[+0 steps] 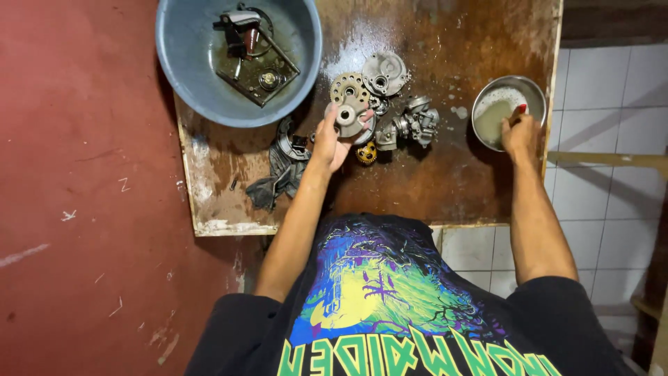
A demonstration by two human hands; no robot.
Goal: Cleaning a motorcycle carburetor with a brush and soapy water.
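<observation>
Grey, round, stiff metal disc with a centre hub (346, 115), likely heavy and oil-slick, is gripped at its rim above the wet brown table (431, 181) by the left hand (332, 143), while a red-tipped tool, dipped in the small steel bowl of cloudy liquid (502, 104), is clasped by the right hand (520, 134).

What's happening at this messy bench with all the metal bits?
A person leans over a stained wooden board. Their left hand holds up a round metal engine part, while the right hand dips something red-tipped into a steel bowl of cloudy liquid. More greasy parts, including a carburettor, lie between the hands, and a blue basin holds others.
</observation>
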